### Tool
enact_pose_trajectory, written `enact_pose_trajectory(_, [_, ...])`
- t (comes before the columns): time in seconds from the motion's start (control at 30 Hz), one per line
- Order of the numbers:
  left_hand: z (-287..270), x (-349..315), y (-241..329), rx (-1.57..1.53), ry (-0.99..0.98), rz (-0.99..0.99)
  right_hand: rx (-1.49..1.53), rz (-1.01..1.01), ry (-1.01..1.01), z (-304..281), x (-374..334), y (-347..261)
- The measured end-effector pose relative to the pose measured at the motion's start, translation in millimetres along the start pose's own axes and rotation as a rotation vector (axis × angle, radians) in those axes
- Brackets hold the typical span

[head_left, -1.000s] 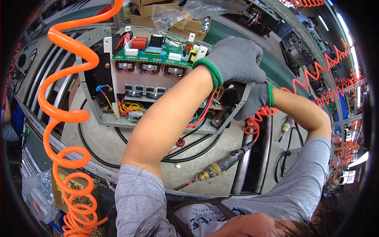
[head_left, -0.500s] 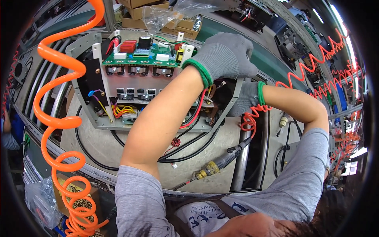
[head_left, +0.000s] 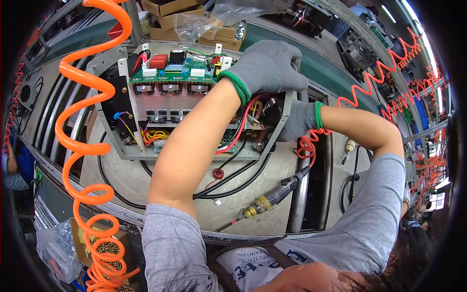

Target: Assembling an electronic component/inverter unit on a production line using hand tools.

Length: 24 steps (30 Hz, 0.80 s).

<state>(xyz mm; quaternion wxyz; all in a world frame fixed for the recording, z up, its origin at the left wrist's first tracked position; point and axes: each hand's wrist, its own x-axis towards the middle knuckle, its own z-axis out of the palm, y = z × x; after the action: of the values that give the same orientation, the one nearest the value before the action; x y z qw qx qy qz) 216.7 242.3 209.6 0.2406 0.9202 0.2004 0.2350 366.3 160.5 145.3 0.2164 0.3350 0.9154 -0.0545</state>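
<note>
A metal chassis (head_left: 189,156) with its front open stands on the bench, a green circuit board (head_left: 170,78) across its top and wires inside. My left hand (head_left: 272,65), in a grey glove with a green cuff, reaches over the chassis's right end. Its fingers are bent, and what lies under them is hidden. Lower down, my right hand (head_left: 297,121), gloved alike, is at the outer side of the chassis's right panel (head_left: 282,127). The panel's edge and the hand itself hide its fingertips. Red and black wires (head_left: 242,129) run down inside the chassis below my left wrist.
A power screwdriver (head_left: 270,198) on a red coiled hose lies in front of the chassis. Black cables and a small red-wound ring coil (head_left: 218,173) are nearby. An orange coiled hose (head_left: 87,141) hangs at left. Cardboard boxes (head_left: 175,19) and plastic film stand behind.
The view has shifted a little. My left hand and the chassis's right end sit slightly farther left in the picture. Both hands stay at that end.
</note>
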Motion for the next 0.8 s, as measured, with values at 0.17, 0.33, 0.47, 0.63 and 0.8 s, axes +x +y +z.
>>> enact_pose_trajectory(0.17, [0.9, -0.5, 1.3, 0.021, -0.002, -0.002, 0.045, 0.05, 0.105, -1.5, -2.6, -7.2])
enact_pose_trajectory(0.33, [1.3, -2.5, 2.8, -0.04, -0.013, -0.021, -0.012, -0.015, 0.124, 21.1, -3.7, 1.9])
enact_pose_trajectory(0.47, [2.5, -3.3, 1.6, -0.032, 0.012, 0.014, 0.053, 0.041, 0.209, 23.4, -6.2, -2.1])
enact_pose_trajectory(0.63, [6.3, -2.9, -2.6, -0.026, 0.071, 0.062, 0.212, 0.176, 0.21, 19.1, -7.8, -7.2])
enact_pose_trajectory(0.8, [5.1, -1.9, -0.8, -0.042, 0.043, 0.053, 0.227, 0.194, 0.307, 26.2, -10.0, -8.0])
